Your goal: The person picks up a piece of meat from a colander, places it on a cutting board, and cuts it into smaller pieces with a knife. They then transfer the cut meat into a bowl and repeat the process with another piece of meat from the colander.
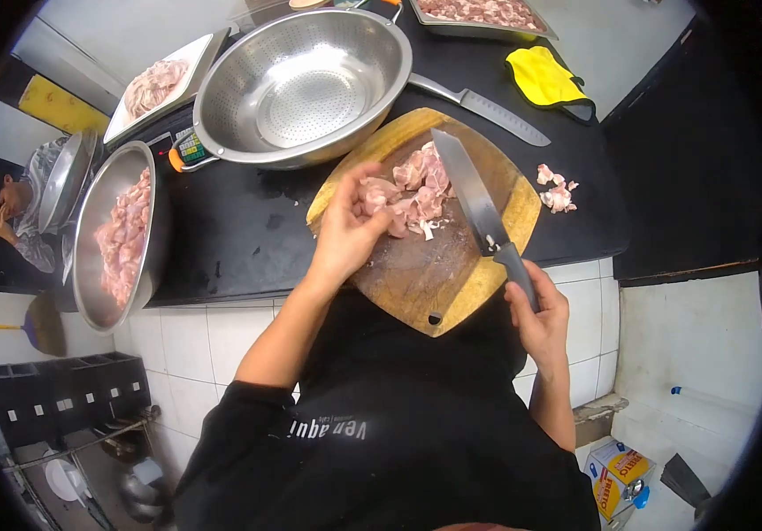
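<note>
Pieces of raw pale-pink meat (pixel 422 181) lie in a heap on the wooden cutting board (pixel 407 274). My left hand (pixel 350 217) is at the heap's left side, its fingers curled round some of the meat. In my right hand (pixel 540 310) is the dark handle of a large knife (pixel 474 190). Its wide blade points away from me over the board, just right of the meat, with small pale scraps near the handle. A few whitish trimmings (pixel 558 190) lie on the black table to the right of the board.
Behind the board are a steel colander (pixel 310 97), a second knife (pixel 496 115) and a yellow cloth (pixel 544 78). A bowl of meat (pixel 89 265) stands left; a white tray (pixel 188 57) and a metal tray (pixel 487 34) hold meat farther back. Another person (pixel 18 208) is at far left.
</note>
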Demonstrator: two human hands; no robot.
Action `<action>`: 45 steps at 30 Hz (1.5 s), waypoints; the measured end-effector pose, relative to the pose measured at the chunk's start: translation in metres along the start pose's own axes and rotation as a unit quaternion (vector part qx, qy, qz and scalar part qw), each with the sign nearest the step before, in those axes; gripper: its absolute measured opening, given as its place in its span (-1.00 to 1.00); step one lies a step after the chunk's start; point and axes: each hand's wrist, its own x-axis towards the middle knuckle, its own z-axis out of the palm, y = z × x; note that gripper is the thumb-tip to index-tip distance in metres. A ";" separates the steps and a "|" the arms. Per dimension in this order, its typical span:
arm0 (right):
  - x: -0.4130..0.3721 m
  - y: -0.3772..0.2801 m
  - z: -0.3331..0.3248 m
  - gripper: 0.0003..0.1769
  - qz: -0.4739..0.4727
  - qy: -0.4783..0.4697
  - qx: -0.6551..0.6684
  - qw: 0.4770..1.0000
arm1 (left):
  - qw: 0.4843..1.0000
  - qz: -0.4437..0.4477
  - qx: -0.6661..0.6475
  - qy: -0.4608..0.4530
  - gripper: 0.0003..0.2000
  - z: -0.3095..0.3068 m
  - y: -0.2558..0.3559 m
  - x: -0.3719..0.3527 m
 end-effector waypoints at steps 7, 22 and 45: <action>-0.004 -0.011 0.007 -0.57 -0.037 -0.027 -0.031 0.998 | 0.857 0.059 0.511 -0.037 -0.66 -0.027 0.028 -0.018; -0.011 -0.033 0.009 -0.57 -0.068 -0.081 -0.096 0.990 | 0.963 -0.121 0.242 -0.017 -0.78 -0.023 0.024 -0.040; -0.016 -0.057 0.060 -0.42 -0.250 -0.168 -0.297 0.906 | 0.887 0.089 0.453 0.010 -0.90 -0.057 0.013 -0.059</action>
